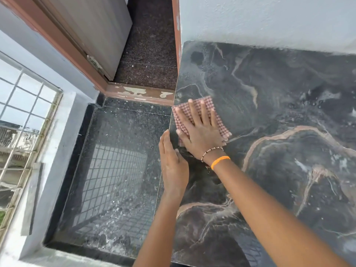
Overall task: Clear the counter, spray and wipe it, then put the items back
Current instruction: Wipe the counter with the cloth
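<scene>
A dark marbled stone counter [279, 116] fills the right half of the view, wet with droplets and streaks. On it, near its left edge, lies a folded red-and-white checked cloth [209, 104]. My right hand [200, 130] presses flat on the cloth with straight, spread fingers. My left hand [172, 162] is held edge-on along the counter's left edge just below the cloth, fingers straight, holding nothing.
Below the counter's left edge lies a dark speckled floor [119, 160] reflecting a window grille. A barred window [23, 132] stands at the left. A door [92, 29] in a brown frame opens at the top left. A pale wall [269, 20] backs the counter.
</scene>
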### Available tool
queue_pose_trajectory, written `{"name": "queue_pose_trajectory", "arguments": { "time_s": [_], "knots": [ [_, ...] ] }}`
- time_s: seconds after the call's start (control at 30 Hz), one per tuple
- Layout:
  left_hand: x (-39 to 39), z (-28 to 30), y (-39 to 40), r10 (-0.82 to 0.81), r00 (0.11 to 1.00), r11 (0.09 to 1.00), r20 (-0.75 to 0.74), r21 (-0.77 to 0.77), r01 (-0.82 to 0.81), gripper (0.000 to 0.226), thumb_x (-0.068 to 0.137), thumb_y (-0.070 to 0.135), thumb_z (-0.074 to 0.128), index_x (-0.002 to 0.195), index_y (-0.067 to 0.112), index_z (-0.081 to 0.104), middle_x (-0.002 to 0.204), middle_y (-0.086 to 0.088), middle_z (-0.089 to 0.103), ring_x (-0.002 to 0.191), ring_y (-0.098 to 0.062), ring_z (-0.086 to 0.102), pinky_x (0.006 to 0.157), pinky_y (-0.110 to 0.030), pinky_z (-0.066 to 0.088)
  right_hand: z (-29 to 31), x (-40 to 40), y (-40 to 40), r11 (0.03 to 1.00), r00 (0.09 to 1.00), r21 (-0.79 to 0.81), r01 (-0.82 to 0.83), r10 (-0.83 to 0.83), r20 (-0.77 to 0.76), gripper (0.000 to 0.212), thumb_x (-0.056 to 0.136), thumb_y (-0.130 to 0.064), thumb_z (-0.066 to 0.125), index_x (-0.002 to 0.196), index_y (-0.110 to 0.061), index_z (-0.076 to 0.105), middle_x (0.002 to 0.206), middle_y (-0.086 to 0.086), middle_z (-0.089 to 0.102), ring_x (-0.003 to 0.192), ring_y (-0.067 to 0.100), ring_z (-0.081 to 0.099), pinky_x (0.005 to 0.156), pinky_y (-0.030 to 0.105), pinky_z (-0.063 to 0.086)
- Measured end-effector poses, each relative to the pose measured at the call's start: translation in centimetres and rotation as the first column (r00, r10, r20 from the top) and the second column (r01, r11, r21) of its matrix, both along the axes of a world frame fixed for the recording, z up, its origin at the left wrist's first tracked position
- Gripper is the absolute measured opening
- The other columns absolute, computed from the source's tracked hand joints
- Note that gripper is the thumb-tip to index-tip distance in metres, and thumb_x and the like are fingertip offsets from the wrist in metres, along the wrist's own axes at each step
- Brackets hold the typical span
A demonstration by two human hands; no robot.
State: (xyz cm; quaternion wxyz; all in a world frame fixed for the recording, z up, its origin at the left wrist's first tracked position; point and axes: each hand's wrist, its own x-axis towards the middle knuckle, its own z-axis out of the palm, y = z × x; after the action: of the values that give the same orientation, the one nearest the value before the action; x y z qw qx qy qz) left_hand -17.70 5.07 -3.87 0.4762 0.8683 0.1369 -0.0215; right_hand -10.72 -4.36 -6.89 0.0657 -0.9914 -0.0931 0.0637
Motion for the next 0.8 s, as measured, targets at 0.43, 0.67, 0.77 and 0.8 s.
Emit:
{"name": "queue_pose_trajectory", "arguments": {
  "time_s": [0.43, 0.67, 0.77, 0.8],
  "knots": [
    [6.1, -0.7, -1.8, -0.315, 0.931, 0.818, -0.186, 0.444, 0.365, 0.073, 0.096, 0.035, 0.042, 0.148, 0.005, 0.001, 0.159, -0.007, -0.005, 0.146, -0.02, -0.009, 0.118, -0.031, -0.002, -0.3, 13.7, -7.7, 0.95, 0.953, 0.09, 0.301, -0.304, 0.021, 0.06, 0.093, -0.049, 0.029, 0.148, -0.033, 0.01, 0.16, 0.002, 0.003, 0.146, 0.032, -0.002, 0.116, 0.051, -0.003],
    [6.5, -0.6, -1.4, -0.36, 0.889, 0.717, -0.283, 0.526, 0.457, 0.094, 0.087, 0.056, 0.042, 0.146, 0.003, -0.008, 0.158, -0.011, -0.011, 0.146, -0.022, -0.008, 0.12, -0.033, 0.003, -0.3, 7.1, -7.8, 0.89, 0.889, 0.062, 0.452, -0.455, 0.052, 0.066, 0.093, -0.042, 0.03, 0.15, -0.018, 0.006, 0.159, 0.009, 0.001, 0.146, 0.035, 0.0, 0.115, 0.055, 0.0],
    [6.7, -0.5, -1.5, -0.359, 0.877, 0.695, -0.32, 0.535, 0.48, 0.103, 0.082, 0.061, 0.046, 0.145, 0.002, -0.01, 0.157, -0.01, -0.013, 0.146, -0.022, -0.009, 0.12, -0.033, 0.003, -0.4, 7.5, -5.1, 0.987, 0.983, 0.022, 0.162, -0.163, 0.085, 0.065, 0.092, -0.043, 0.031, 0.148, -0.027, 0.003, 0.16, 0.003, 0.007, 0.146, 0.032, 0.007, 0.115, 0.055, 0.004],
    [6.8, -0.5, -1.6, -0.356, 0.875, 0.695, -0.327, 0.533, 0.482, 0.105, 0.081, 0.061, 0.047, 0.145, 0.002, -0.01, 0.157, -0.01, -0.014, 0.146, -0.022, -0.01, 0.12, -0.034, 0.003, -0.4, 8.4, -4.2, 0.995, 0.992, 0.014, 0.099, -0.1, 0.083, 0.064, 0.092, -0.043, 0.031, 0.148, -0.029, 0.004, 0.16, 0.002, 0.007, 0.146, 0.032, 0.009, 0.115, 0.055, 0.006]
  ]
}}
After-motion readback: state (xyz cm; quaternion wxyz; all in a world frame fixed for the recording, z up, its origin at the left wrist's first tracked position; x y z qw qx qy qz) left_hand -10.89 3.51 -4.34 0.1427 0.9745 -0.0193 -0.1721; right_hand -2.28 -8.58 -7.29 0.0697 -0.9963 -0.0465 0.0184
